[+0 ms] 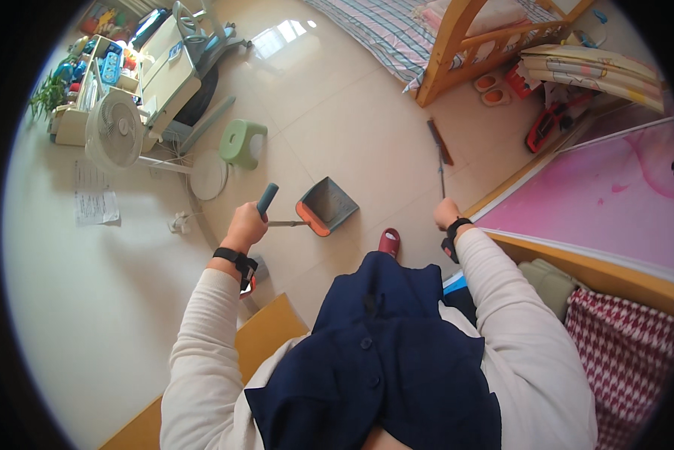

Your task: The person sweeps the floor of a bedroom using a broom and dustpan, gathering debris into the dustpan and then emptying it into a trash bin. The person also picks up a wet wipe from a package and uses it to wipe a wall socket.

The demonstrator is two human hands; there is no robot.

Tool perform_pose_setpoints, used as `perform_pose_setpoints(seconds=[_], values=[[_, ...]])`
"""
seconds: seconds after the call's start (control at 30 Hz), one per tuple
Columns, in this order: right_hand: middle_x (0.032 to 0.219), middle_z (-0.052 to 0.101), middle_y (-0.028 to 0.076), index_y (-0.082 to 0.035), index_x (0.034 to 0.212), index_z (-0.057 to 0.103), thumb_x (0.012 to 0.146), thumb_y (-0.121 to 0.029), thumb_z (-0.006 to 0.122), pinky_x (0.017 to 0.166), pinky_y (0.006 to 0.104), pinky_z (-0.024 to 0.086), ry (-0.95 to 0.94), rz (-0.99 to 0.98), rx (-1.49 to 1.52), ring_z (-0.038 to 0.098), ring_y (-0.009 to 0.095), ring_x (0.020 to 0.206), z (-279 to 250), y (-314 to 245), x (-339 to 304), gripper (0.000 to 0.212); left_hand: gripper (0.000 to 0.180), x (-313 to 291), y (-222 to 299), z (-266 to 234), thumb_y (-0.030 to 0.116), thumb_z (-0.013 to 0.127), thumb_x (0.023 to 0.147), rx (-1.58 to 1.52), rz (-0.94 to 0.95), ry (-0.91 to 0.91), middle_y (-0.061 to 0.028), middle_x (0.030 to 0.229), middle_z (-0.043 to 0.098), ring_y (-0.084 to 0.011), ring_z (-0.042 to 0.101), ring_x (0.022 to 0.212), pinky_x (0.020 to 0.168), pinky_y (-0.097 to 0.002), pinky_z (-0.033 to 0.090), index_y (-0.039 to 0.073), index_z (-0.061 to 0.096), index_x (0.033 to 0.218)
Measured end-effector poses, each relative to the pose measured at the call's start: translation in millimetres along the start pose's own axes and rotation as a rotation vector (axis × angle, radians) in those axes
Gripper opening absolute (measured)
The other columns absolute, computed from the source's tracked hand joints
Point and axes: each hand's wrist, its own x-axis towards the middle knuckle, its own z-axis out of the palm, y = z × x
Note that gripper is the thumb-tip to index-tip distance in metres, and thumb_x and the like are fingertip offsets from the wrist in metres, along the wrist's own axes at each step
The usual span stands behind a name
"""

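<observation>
My left hand (248,226) is wrapped round the grey handle of a long-handled dustpan (332,205). Its grey pan with an orange back edge is over the tiled floor ahead of me; I cannot tell whether it touches down. In my right hand (447,214) is the thin grey stick of a broom (439,142), fingers closed on it. The broom's dark brown head points away from me, near the wooden bed. Both wrists wear black straps with small devices.
A green stool (242,143) and a white standing fan (116,131) are at the left, by a desk (173,71). A wooden bed (434,71) is at the far right, with slippers (492,89) beside it. A pink-panelled cabinet (584,184) runs along my right.
</observation>
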Motion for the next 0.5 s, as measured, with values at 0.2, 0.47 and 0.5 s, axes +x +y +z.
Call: perform_pose_setpoints(seconds=[0.2, 0.47, 0.5], values=[[0.082, 0.065, 0.026, 0.002, 0.088, 0.065, 0.082, -0.006, 0.052, 0.059, 0.0360, 0.050, -0.076, 0.192, 0.607, 0.067, 0.031, 0.076, 29.9, -114.4, -95.8, 0.017, 0.004, -7.8, -25.8, 27.4, 0.002, 0.058, 0.073, -0.066, 0.021, 0.053, -0.0196, 0.068, 0.064, -0.0347, 0.065, 0.065, 0.060, -0.0379, 0.052, -0.001, 0.061, 0.072], [0.062, 0.053, 0.009, 0.005, 0.103, 0.057, 0.082, 0.000, 0.043, 0.038, 0.0320, 0.038, -0.242, 0.172, 1.213, 0.049, 0.017, 0.046, 29.5, -178.0, -179.6, 0.025, 0.018, -2.3, -33.9, 39.9, 0.003, 0.058, 0.076, 0.031, -0.047, 0.077, -0.0271, 0.092, 0.064, -0.0394, 0.063, 0.090, 0.076, -0.0417, 0.052, -0.005, 0.066, 0.090], [0.063, 0.053, 0.009, 0.005, 0.106, 0.057, 0.082, 0.000, 0.042, 0.039, 0.0315, 0.039, -0.181, 0.154, 1.184, 0.049, 0.017, 0.046, 29.6, -173.6, -185.9, 0.029, 0.019, -1.9, -32.2, 40.7, 0.003, 0.057, 0.076, 0.016, -0.058, 0.073, -0.0274, 0.093, 0.063, -0.0398, 0.062, 0.091, 0.076, -0.0419, 0.052, -0.005, 0.066, 0.091]])
